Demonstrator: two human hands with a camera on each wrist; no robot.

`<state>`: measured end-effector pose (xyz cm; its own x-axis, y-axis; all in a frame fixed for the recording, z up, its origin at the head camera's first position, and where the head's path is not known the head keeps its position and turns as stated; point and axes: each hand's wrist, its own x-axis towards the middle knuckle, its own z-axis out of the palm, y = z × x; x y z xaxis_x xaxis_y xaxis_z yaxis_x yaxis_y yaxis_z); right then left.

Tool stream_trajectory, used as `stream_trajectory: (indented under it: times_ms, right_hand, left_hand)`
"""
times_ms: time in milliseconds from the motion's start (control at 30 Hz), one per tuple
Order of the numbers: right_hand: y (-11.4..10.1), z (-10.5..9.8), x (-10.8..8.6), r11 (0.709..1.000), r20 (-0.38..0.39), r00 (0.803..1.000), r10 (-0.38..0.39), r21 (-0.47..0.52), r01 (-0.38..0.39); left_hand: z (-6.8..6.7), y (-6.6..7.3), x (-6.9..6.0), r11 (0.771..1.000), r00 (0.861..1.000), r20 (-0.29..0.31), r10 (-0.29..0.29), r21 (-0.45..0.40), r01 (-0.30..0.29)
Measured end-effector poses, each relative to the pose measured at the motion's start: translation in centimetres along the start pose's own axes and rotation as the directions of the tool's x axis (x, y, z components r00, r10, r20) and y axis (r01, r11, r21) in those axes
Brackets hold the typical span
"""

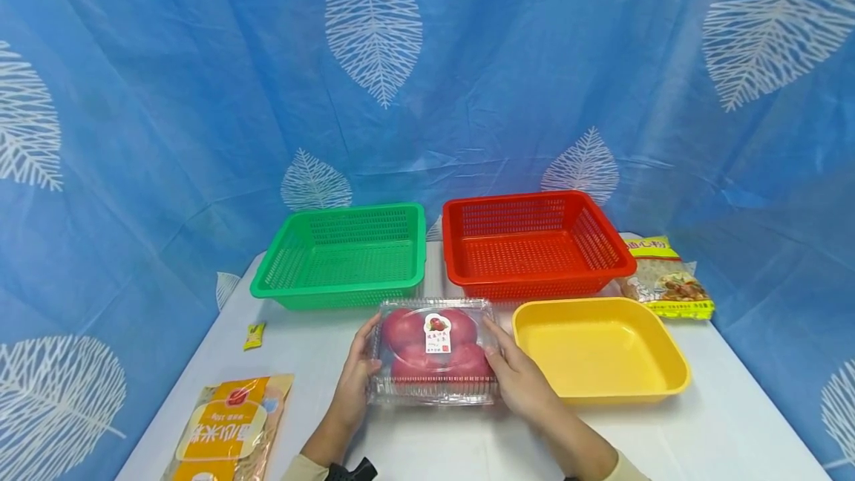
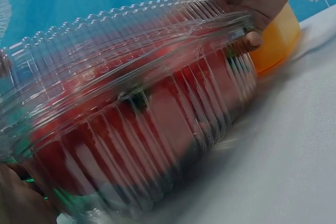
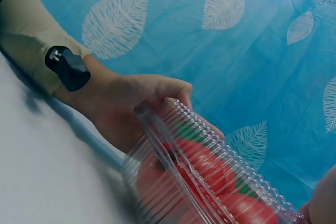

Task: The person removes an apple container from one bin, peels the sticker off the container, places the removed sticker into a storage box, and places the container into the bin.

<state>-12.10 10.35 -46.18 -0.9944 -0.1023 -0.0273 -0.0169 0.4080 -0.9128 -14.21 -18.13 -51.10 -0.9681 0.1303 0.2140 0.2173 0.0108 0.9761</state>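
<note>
A clear plastic clamshell box of large red tomatoes, with a white label on its lid, is between both hands over the near middle of the table. My left hand grips its left side, with the thumb near the front corner. On the opposite side, my right hand holds the box. In the left wrist view the box looks tilted, and green stems show through the ribbed wall. The right wrist view has the left hand wrapped on the box's end.
A green basket and a red basket stand at the back. Right of the box is a yellow tub. A yellow-and-clear food bag lies at far right. At left lie a small yellow packet and an orange noodle bag.
</note>
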Motion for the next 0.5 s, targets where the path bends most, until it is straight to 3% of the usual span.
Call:
stream_trajectory:
  times_ms: [267, 500]
  right_hand:
    - [0.03, -0.09, -0.17, 0.999, -0.021, 1.0, 0.004, 0.047, -0.003]
    - [0.14, 0.1, -0.44, 0.997, -0.03, 1.0, -0.008, 0.078, 0.01]
  left_hand:
    - [0.08, -0.37, 0.07, 1.0, 0.999, 0.036, 0.006, 0.024, -0.007]
    - [-0.16, -0.45, -0.02, 0.996, 0.999, 0.026, -0.047, 0.076, 0.045]
